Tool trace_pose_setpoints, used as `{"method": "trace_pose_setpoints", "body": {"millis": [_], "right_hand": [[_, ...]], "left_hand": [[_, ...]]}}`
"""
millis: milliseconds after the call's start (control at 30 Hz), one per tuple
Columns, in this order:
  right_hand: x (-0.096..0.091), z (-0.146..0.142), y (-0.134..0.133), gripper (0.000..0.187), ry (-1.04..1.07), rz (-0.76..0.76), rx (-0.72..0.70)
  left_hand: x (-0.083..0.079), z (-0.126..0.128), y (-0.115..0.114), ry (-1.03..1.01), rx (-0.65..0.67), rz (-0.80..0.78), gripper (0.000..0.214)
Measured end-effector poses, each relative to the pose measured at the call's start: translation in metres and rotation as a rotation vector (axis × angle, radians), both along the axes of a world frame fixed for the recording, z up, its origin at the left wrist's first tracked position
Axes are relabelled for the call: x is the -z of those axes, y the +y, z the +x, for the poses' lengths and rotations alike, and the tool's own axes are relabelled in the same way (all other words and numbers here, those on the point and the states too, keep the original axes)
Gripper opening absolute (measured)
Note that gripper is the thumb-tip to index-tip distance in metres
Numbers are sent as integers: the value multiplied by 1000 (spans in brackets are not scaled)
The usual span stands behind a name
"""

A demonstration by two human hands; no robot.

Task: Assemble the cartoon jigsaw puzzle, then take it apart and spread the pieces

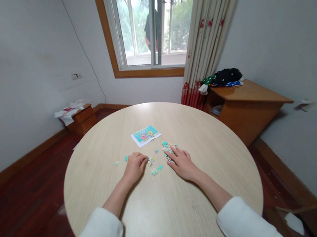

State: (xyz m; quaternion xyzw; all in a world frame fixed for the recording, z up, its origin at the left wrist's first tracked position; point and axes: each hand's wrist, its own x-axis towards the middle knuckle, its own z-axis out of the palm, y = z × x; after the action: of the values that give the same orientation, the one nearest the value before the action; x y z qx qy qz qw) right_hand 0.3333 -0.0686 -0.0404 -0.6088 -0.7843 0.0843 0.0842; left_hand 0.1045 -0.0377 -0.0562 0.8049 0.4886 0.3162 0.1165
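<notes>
My left hand [136,165] is closed in a pinch, with a small jigsaw piece at its fingertips, mostly hidden. Right beside those fingertips lie a few yellow and purple jigsaw pieces [151,162]. My right hand [181,163] rests with fingers spread on a small pile of jigsaw pieces [165,146], covering part of it. Between the hands is a pink and blue piece [156,151]. Nearer to me sit teal pieces [154,172]. Left of my left hand are a teal piece [126,158] and a pale green piece [116,163].
A picture card [146,135] with cartoon figures lies beyond the hands on the round wooden table [95,172]. A tilted wooden cabinet [251,97] with cloths on it stands at right. Papers top a small drawer unit [83,115] at left. A person [149,30] shows behind the window.
</notes>
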Motion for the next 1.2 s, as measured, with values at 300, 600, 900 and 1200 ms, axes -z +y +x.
{"method": "trace_pose_setpoints", "body": {"millis": [300, 600, 900, 1200], "right_hand": [[0, 1, -1, 47, 12, -2, 0], [-2, 0, -1, 48, 2, -4, -3], [1, 2, 0, 48, 5, 0, -14], [0, 2, 0, 47, 4, 2, -17]], "left_hand": [[-4, -12, 3, -324, -198, -212, 28], [-17, -31, 3, -287, -167, -409, 26], [-16, -38, 0, -205, -103, -461, 19], [-27, -38, -3, -32, -125, -401, 14]]}}
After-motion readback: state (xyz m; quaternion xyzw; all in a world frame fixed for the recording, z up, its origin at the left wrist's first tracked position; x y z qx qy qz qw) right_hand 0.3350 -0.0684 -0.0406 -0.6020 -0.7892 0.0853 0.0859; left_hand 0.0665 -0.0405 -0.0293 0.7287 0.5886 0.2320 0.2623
